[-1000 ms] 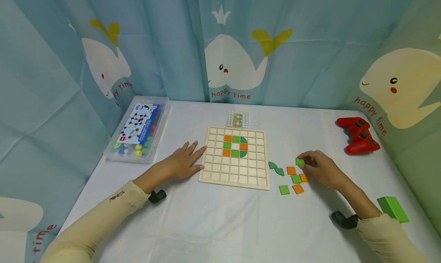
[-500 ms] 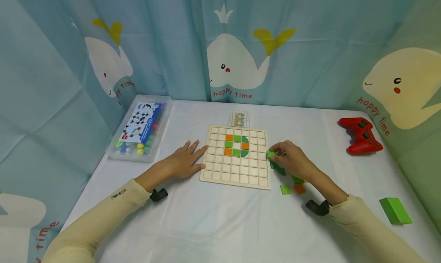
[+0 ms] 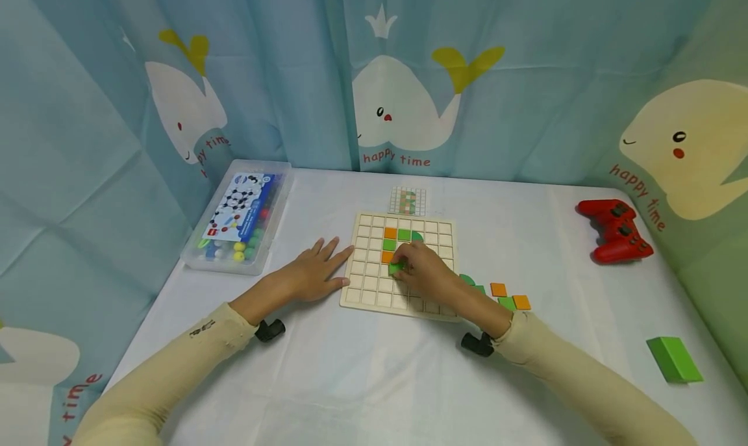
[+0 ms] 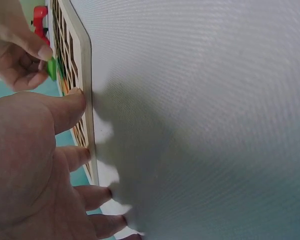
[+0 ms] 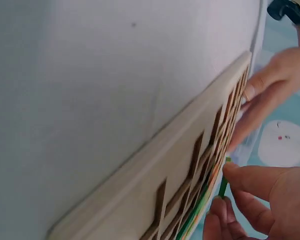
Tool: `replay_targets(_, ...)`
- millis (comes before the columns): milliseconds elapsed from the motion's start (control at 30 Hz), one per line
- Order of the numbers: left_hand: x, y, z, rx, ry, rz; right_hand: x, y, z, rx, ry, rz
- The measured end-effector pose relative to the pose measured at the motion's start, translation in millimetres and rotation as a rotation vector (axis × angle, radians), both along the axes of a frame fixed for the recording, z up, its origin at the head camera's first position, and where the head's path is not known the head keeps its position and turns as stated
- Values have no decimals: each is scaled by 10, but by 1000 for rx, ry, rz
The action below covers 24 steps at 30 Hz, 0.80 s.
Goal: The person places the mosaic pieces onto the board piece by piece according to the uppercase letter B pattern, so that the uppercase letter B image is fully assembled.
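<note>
One board (image 3: 370, 282), one card (image 3: 408, 201), one controller (image 3: 616, 232), two visible loose orange tiles (image 3: 498, 289)

My left sleeve (image 3: 158, 374) and right sleeve (image 3: 584, 374) are of the same pale cream cloth, lightly creased, and both stop short of my wrists. Near the left cuff (image 3: 241, 317) my sleeve carries a small dark marking (image 3: 202, 329), too small to read. My left hand (image 3: 306, 275) and right hand (image 3: 429, 274) are bare. A stubby, bent black fitting shows beside each cuff, the left fitting (image 3: 270, 331) matching the right fitting (image 3: 478, 344); how they fasten is hidden.
</note>
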State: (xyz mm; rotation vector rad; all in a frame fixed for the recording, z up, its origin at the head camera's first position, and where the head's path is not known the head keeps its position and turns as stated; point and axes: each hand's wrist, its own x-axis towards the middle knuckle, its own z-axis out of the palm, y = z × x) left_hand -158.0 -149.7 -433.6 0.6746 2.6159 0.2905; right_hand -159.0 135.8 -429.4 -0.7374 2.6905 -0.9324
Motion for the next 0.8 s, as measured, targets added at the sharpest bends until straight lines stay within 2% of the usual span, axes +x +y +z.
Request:
replay_targets(133,-11,4,-1,-5,-3,0,5,-97,-32,32,22,8)
replay_targets(267,-4,6,1,-5,-2,2,8,-157,-47,47,7,9)
replay_targets(500,29,11,23,-8,-1,1,43,-174,-39,84,30,24)
replay_targets(667,24,22,49,-12,2,3,43,-51,30,64,41,48)
replay_targets(800,16,17,45,-12,4,0,-12,201,119,45,36,37)
